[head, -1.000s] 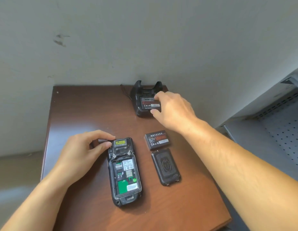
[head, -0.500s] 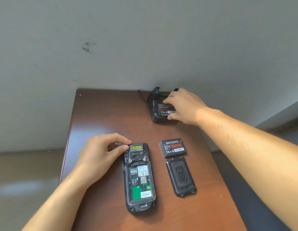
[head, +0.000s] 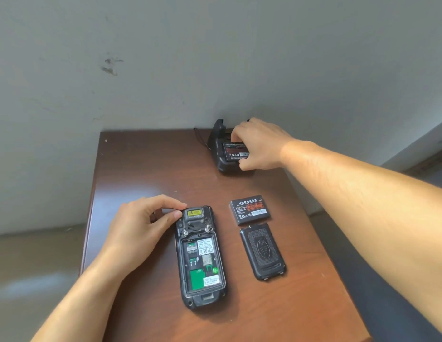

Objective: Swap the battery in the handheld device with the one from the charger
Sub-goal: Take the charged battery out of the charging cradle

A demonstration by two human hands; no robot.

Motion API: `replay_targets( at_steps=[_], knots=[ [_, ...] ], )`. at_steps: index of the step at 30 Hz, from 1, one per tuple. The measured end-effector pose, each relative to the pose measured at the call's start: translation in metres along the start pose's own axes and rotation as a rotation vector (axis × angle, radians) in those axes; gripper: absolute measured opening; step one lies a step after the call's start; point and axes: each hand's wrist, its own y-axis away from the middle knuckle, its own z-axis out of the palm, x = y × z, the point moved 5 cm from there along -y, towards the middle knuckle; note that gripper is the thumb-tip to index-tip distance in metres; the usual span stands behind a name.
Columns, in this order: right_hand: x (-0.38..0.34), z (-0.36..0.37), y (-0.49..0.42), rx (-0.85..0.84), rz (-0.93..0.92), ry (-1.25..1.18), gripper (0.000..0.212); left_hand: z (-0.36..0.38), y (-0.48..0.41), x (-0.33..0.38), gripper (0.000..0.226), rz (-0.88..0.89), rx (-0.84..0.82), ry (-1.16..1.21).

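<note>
The right hand (head: 260,145) now curls further over the charger (head: 223,154), fingers reaching the far edge of its battery (head: 236,151), thumb at the near edge.

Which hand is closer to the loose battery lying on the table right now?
Right. The right hand is at the charger just beyond the loose battery. The left hand is across the handheld device, pinching its top corner.

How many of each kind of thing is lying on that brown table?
Black rectangular batteries: 2, one loose, one in the charger
Black handheld device, back open: 1
Black textured back cover: 1
Black charger cradle: 1
Total: 5
</note>
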Motion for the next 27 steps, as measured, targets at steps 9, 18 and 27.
replay_targets(
  at_steps=[9, 18, 27],
  knots=[
    [-0.0026, 0.0094, 0.0032, 0.026, -0.021, 0.011, 0.059, -0.0004, 0.0010, 0.0044, 0.015, 0.007, 0.000, -0.012],
    [-0.0024, 0.0072, 0.0025, 0.022, -0.039, 0.030, 0.056, 0.0000, 0.0010, 0.0069, 0.014, 0.014, -0.003, -0.018],
    [-0.0030, 0.0025, 0.0026, -0.024, -0.058, -0.011, 0.051, 0.0002, 0.0007, 0.0076, 0.014, 0.025, 0.001, -0.026]
  ],
)
